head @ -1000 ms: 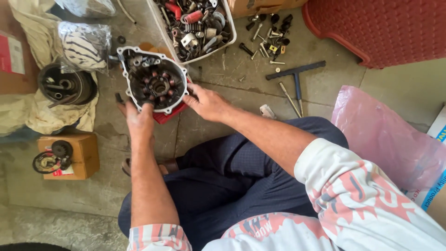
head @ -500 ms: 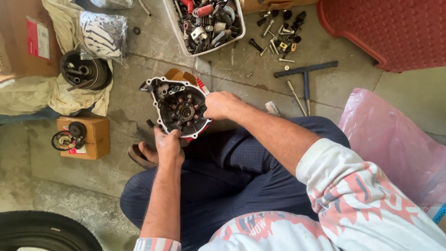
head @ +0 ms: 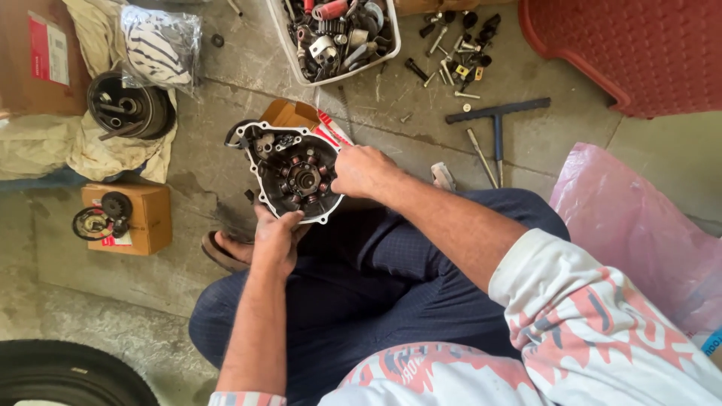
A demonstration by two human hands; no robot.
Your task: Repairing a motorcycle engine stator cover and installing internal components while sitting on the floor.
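Head view — white tub holds metal parts; both hands grip engine cover.

Left hand cups upward with forearm raised; right hand is curled, knuckles up, arm bent.

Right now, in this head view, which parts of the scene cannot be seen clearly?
- Right side of the engine cover: the right hand covers it.
- Left hand fingers: hidden beneath the cover.
- Tyre: cut by the bottom edge.
- Parts in the white tray: too small and jumbled; the top edge cuts the tray.
- Red stool: cut by the top and right edges.
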